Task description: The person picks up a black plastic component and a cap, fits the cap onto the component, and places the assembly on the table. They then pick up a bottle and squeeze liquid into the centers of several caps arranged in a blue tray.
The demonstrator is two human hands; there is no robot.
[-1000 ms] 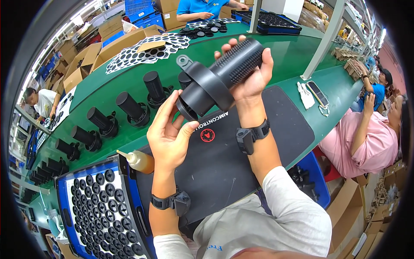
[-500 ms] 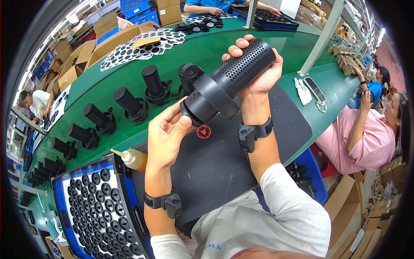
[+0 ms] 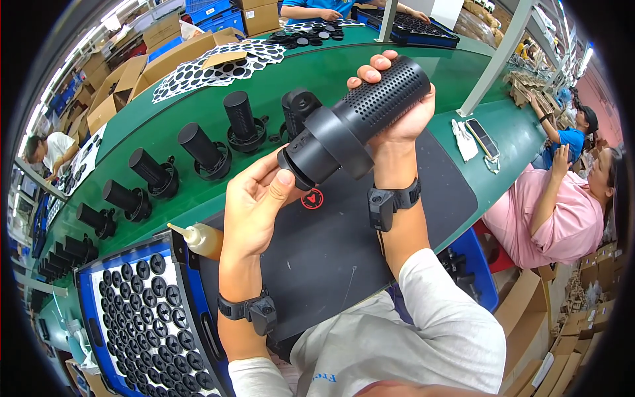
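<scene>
Above a dark work mat (image 3: 317, 264), a black microphone (image 3: 380, 99) with a perforated cylindrical grille is held at a slant. My right hand (image 3: 413, 126) wraps round its grille end, thumb and palm beneath and fingertips over the top. At the lower left end, my left hand (image 3: 254, 205) pinches a round black end cap (image 3: 296, 171) against the body. The cap sits slightly tilted, with a gap visible at its edge. A wide ring and a side mount surround the microphone's middle. The far fingers of my left hand are partly hidden behind the microphone.
Several similar microphones (image 3: 198, 147) stand in a row on the green bench. Left of the mat are a squeeze bottle (image 3: 205, 242) and a blue-edged tray (image 3: 90, 311) of black discs. A phone (image 3: 483, 137) lies at right. Other people work around the bench.
The microphone has shifted slightly to the right with my right hand. My left hand keeps its pinch on the cap end. The surroundings shift a little with the view.
</scene>
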